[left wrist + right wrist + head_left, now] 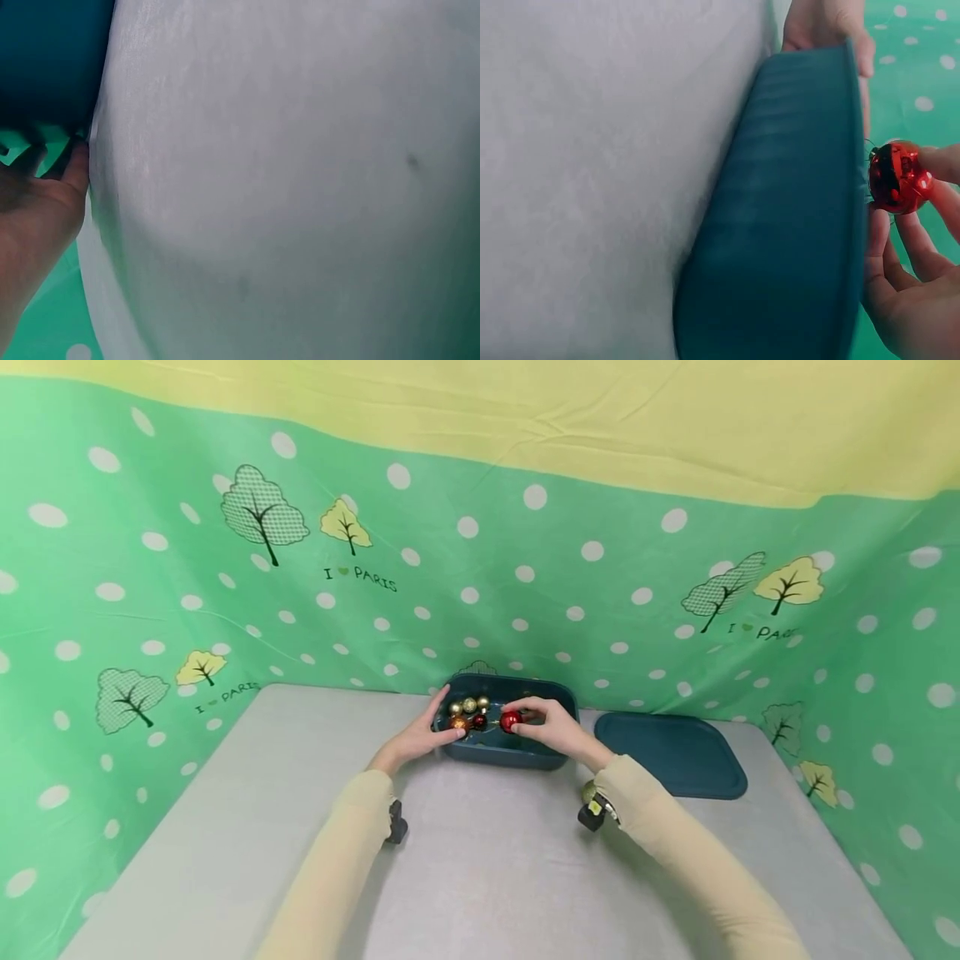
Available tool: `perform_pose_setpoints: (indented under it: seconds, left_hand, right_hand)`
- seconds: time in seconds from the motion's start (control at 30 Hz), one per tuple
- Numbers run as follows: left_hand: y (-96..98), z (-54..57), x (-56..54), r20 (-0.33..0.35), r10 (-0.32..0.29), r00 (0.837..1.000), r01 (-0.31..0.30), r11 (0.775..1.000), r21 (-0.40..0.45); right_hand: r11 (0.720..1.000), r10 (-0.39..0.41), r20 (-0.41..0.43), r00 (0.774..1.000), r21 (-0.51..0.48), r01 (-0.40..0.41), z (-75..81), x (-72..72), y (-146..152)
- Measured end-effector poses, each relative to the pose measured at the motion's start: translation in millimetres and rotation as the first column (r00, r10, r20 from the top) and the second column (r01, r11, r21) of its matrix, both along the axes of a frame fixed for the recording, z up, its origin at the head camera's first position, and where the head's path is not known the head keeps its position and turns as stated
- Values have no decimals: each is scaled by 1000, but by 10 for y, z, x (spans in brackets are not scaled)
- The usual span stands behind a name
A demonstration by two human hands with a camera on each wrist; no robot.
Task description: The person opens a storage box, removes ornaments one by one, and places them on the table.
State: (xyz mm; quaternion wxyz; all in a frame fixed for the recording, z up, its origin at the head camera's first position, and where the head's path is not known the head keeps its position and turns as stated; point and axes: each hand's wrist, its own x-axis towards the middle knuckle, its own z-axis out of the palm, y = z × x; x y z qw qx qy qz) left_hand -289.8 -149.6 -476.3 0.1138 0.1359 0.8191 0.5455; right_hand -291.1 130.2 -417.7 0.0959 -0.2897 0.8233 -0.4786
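A dark blue plastic box [506, 758] stands near the back of the table. My left hand [414, 742] holds its left end, fingers along the outer wall and thumb over the rim. In the right wrist view, the left hand [825, 30] shows at the box's far end. My right hand [557, 728] pinches a shiny red Christmas ball [900, 178] between thumb and fingers, over the box opening. Inside the box lie several small gold balls [469, 704], an orange ball [459, 723] and a dark red ball [479, 722].
A flat dark blue lid [675, 756] lies on the table [480, 877], right of the box. Partly hidden behind the right wrist camera is a greenish gold ball [588, 792]. Green dotted cloth [525, 610] hangs behind the table and at both sides.
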Motion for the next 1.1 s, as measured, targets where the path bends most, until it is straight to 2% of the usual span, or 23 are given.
perform_pose_setpoints:
  seconds: [0.23,0.47,0.6,0.73,0.97,1.03,1.1]
  left_hand:
    - [-23,-24,5,-4,16,1000,-16,1000,-20]
    - [-11,-11,25,-1,9,1000,-9,1000,-12]
    - [-17,-22,14,-3,9,1000,-9,1000,-6]
    - [-21,-27,10,-11,5,1000,-5,1000,-12]
    - [-5,-18,13,-9,-2,1000,2,1000,2]
    - [-1,-1,10,1,-12,1000,11,1000,12]
    - [6,70,29,16,-23,1000,23,1000,17]
  right_hand:
    - [999,0,-9,1000,-46,-1,79,141,107]
    - [999,-31,-3,1000,-21,31,174,285,284]
    - [999,-40,-31,999,-17,39,196,337,390]
    - [999,-31,-76,997,11,32,200,415,498]
    - [1000,13,-75,997,16,-12,298,602,626]
    - [1000,27,-83,996,12,-26,325,637,653]
    - [1000,31,-85,996,5,-31,340,664,681]
